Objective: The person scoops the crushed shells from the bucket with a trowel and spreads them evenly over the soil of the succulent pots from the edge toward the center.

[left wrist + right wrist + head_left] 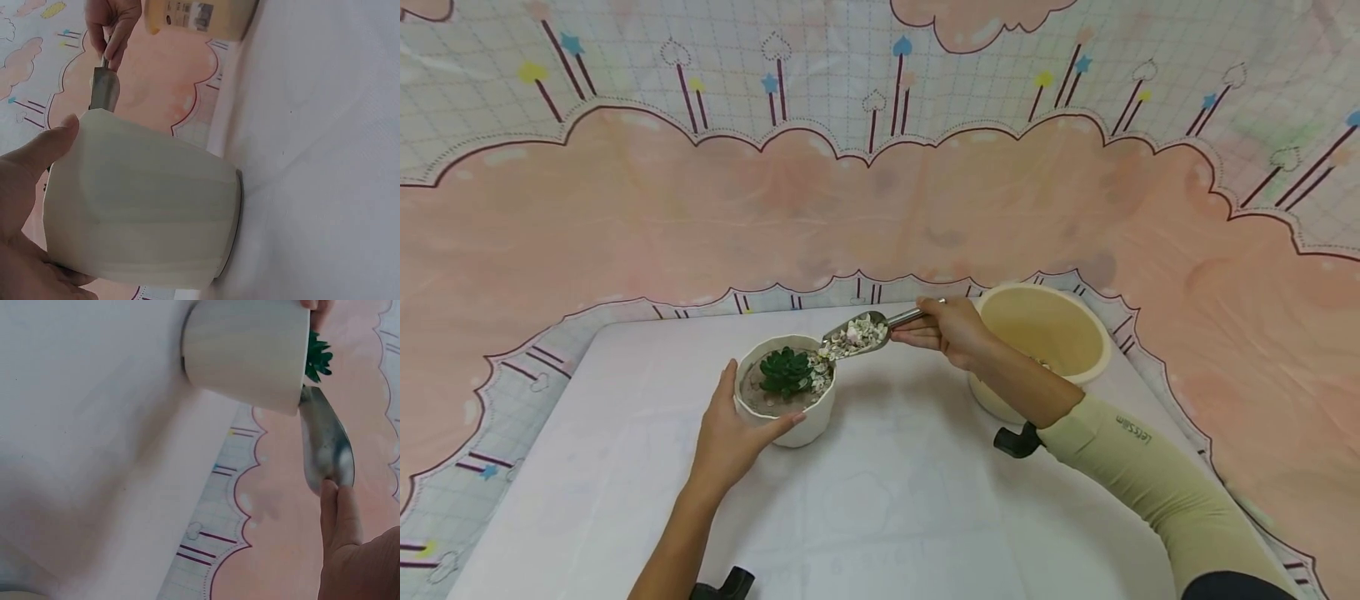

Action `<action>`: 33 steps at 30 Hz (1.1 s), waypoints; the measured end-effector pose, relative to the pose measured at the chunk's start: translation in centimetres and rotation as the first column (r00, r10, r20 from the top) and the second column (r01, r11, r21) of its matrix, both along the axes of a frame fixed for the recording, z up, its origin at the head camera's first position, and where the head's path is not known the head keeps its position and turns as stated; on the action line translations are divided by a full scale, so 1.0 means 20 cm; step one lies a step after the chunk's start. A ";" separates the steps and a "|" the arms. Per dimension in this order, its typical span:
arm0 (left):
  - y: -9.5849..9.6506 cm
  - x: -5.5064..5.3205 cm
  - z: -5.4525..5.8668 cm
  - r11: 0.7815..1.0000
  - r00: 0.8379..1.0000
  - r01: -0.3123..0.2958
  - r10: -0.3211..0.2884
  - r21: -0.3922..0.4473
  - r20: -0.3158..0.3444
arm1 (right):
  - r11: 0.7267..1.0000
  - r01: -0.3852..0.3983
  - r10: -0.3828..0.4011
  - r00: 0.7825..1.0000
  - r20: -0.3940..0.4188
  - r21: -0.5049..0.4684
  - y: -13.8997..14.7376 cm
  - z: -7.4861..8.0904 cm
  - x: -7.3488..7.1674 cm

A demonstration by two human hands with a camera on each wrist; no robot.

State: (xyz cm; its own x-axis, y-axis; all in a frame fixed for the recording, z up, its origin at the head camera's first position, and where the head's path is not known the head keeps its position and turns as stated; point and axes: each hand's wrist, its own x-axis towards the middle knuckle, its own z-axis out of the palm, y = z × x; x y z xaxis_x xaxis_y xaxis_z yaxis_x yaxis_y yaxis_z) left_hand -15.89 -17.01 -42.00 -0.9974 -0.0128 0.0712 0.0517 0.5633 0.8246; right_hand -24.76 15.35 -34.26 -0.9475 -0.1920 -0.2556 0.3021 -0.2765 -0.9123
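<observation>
A white pot (805, 429) with a green succulent (786, 372) stands on the table at the centre left. My left hand (727, 437) grips it near the rim, thumb on the near side and fingers round the left. My right hand (951, 333) holds a metal scoop (328, 444) by its handle. Pale pebbles (859, 335) fill the scoop, whose tip is tilted over the pot's right rim. Some pebbles lie in the pot beside the plant, on grey soil. In the left wrist view the pot (144, 200) covers the plant.
A cream bucket (1037, 325) stands right of the pot, partly behind my right forearm, with a few pebbles showing inside. White cloth covers the table (880, 517). Behind hangs a peach and white patterned backdrop (850, 217).
</observation>
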 end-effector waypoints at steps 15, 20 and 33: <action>0.09 0.01 0.01 0.998 0.996 -0.062 0.060 -0.027 -0.058 | 1.000 -0.001 0.001 1.000 0.007 -0.015 0.00 -0.01 0.01; 0.06 -0.01 0.00 0.999 0.996 -0.028 0.025 -0.028 -0.083 | 1.000 0.007 -0.007 1.000 -0.003 -0.006 0.00 0.00 0.00; 0.06 -0.01 0.04 1.000 0.998 0.020 -0.020 -0.013 -0.062 | 1.000 0.023 -0.023 1.000 -0.003 -0.004 0.01 0.00 -0.01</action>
State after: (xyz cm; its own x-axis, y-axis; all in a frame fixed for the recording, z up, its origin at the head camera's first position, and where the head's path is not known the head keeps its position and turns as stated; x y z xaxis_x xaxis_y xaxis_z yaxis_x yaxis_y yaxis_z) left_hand -16.12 -15.75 -41.25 -0.9911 0.0083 0.1326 0.1135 0.5716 0.8127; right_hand -24.95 15.56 -34.29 -0.9526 -0.1707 -0.2518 0.2925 -0.2869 -0.9122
